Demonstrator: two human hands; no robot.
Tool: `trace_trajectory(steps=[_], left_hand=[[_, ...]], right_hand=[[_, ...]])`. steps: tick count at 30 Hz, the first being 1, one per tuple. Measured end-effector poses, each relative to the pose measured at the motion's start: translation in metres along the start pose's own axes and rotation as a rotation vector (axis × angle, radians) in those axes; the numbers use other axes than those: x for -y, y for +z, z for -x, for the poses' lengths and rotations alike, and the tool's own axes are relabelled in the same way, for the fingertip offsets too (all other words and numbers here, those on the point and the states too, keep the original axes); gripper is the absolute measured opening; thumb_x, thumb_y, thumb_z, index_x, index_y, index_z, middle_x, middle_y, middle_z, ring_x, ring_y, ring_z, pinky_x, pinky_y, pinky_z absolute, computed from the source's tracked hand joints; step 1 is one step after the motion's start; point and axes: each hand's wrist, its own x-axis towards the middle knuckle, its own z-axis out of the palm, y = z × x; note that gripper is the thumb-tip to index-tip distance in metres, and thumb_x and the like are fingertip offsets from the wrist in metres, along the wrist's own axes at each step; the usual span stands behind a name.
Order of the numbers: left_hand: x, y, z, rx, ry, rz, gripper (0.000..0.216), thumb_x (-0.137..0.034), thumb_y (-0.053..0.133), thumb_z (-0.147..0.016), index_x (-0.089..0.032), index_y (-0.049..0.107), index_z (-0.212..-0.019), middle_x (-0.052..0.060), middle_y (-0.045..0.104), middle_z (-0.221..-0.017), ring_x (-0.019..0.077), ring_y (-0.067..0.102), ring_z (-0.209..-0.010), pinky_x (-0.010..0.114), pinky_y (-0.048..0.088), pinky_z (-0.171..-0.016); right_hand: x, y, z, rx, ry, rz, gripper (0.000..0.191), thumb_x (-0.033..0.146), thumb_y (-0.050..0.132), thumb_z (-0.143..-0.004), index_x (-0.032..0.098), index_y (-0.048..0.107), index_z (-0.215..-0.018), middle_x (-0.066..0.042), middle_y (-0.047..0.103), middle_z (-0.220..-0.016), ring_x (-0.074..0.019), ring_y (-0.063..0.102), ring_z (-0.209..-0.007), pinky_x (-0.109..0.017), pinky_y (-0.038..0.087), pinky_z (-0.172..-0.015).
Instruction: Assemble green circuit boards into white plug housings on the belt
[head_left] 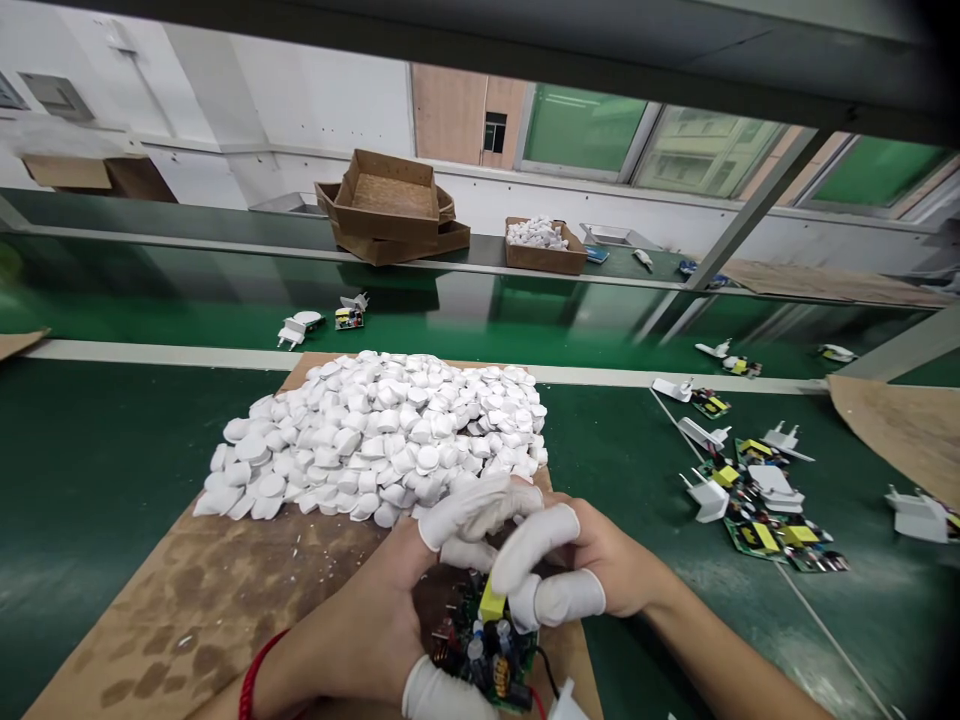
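White finger covers wrap the fingertips of both my hands. My left hand (386, 610) closes around a circuit board (487, 650), its thumb at the lower edge and its fingers arched over the top. At the board's upper right is my right hand (577, 560), fingers curled in against it by a yellow transformer (491, 603). Whether a small piece lies between those fingertips is hidden. Red and black wires run from the board toward a white plug part (568, 703) at the bottom edge. Just beyond my hands is a heap of small white plastic pieces (390, 430).
Brown cardboard (247, 600) lies under the heap. To the right are several circuit boards with white plug casings (772, 500). More boards (349, 315) sit on the green strip behind. Cardboard trays (390, 200) and a box of white parts (546, 255) stand on the back ledge.
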Motion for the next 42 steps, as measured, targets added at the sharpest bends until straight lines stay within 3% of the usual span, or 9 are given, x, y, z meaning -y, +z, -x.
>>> trace_trajectory(steps=[8, 14, 19, 23, 27, 29, 32, 37, 42], left_hand=[[0.002, 0.005, 0.005, -0.078, -0.159, 0.34, 0.112, -0.026, 0.094, -0.046, -0.031, 0.038, -0.143, 0.011, 0.044, -0.146, 0.0347, 0.04, -0.134, 0.049, 0.025, -0.115], [0.0, 0.014, 0.005, -0.026, -0.171, 0.55, 0.117, -0.039, 0.091, -0.053, -0.034, 0.023, -0.148, 0.012, 0.05, -0.139, 0.0356, 0.05, -0.126, 0.048, 0.043, -0.103], [-0.003, 0.012, 0.003, 0.009, -0.227, 0.501, 0.121, -0.037, 0.092, -0.051, -0.033, 0.021, -0.149, 0.012, 0.055, -0.131, 0.0344, 0.054, -0.12, 0.046, 0.043, -0.103], [-0.004, 0.01, 0.001, -0.022, -0.136, 0.375, 0.1, -0.041, 0.089, -0.055, -0.035, 0.04, -0.142, 0.008, 0.05, -0.136, 0.0349, 0.047, -0.126, 0.048, 0.035, -0.109], [-0.01, 0.009, -0.003, -0.024, -0.08, 0.166, 0.079, -0.023, 0.087, -0.059, -0.036, 0.053, -0.13, 0.004, 0.056, -0.127, 0.0327, 0.047, -0.127, 0.046, 0.032, -0.113], [-0.013, 0.009, -0.004, 0.006, -0.071, 0.158, 0.076, -0.018, 0.086, -0.059, -0.038, 0.056, -0.125, 0.001, 0.057, -0.124, 0.0304, 0.05, -0.124, 0.042, 0.037, -0.11], [-0.013, 0.01, -0.003, 0.006, -0.132, 0.33, 0.069, -0.029, 0.087, -0.061, -0.038, 0.056, -0.123, 0.001, 0.058, -0.123, 0.0296, 0.054, -0.12, 0.042, 0.042, -0.105], [-0.011, 0.008, -0.003, 0.021, -0.149, 0.225, 0.083, -0.038, 0.09, -0.052, -0.031, 0.052, -0.124, 0.004, 0.057, -0.122, 0.031, 0.054, -0.118, 0.041, 0.042, -0.105], [-0.012, 0.009, -0.008, 0.012, -0.173, 0.207, 0.081, -0.039, 0.091, -0.048, -0.028, 0.054, -0.12, 0.003, 0.058, -0.115, 0.0301, 0.054, -0.113, 0.038, 0.047, -0.096]], right_hand=[[0.0, -0.001, 0.002, 0.018, -0.075, 0.126, 0.038, 0.038, 0.067, -0.083, 0.034, 0.063, -0.121, -0.003, 0.063, -0.128, -0.0232, 0.051, -0.123, -0.04, 0.037, -0.108], [-0.006, 0.01, 0.0, -0.048, -0.188, 0.156, 0.049, 0.038, 0.077, -0.073, 0.038, 0.062, -0.12, 0.001, 0.065, -0.124, -0.0209, 0.054, -0.12, -0.038, 0.039, -0.106], [-0.007, 0.015, -0.002, -0.04, -0.139, 0.02, 0.044, 0.038, 0.078, -0.072, 0.038, 0.066, -0.114, 0.0, 0.068, -0.118, -0.0216, 0.055, -0.12, -0.039, 0.04, -0.106], [-0.011, 0.016, 0.0, -0.056, -0.103, -0.049, 0.048, 0.047, 0.08, -0.065, 0.033, 0.07, -0.11, -0.004, 0.067, -0.12, -0.0248, 0.057, -0.118, -0.04, 0.04, -0.106], [-0.012, 0.017, -0.001, -0.049, -0.026, -0.107, 0.032, 0.046, 0.08, -0.066, 0.032, 0.076, -0.095, -0.003, 0.07, -0.113, -0.0228, 0.056, -0.119, -0.039, 0.035, -0.111], [-0.01, 0.016, -0.004, 0.003, -0.046, -0.126, 0.041, 0.047, 0.079, -0.067, 0.033, 0.072, -0.105, -0.003, 0.069, -0.116, -0.0228, 0.053, -0.122, -0.041, 0.031, -0.113], [-0.007, 0.015, -0.008, 0.057, -0.07, -0.117, 0.057, 0.052, 0.076, -0.068, 0.029, 0.066, -0.118, -0.006, 0.062, -0.128, -0.0247, 0.048, -0.128, -0.042, 0.029, -0.113], [-0.004, 0.014, -0.01, 0.107, -0.079, -0.059, 0.032, 0.048, 0.07, -0.077, 0.021, 0.077, -0.094, -0.008, 0.063, -0.127, -0.0256, 0.048, -0.127, -0.041, 0.026, -0.115], [-0.011, 0.014, -0.006, 0.132, -0.115, -0.132, 0.029, 0.04, 0.065, -0.085, 0.025, 0.072, -0.109, -0.007, 0.059, -0.132, -0.0239, 0.049, -0.126, -0.038, 0.026, -0.115]])
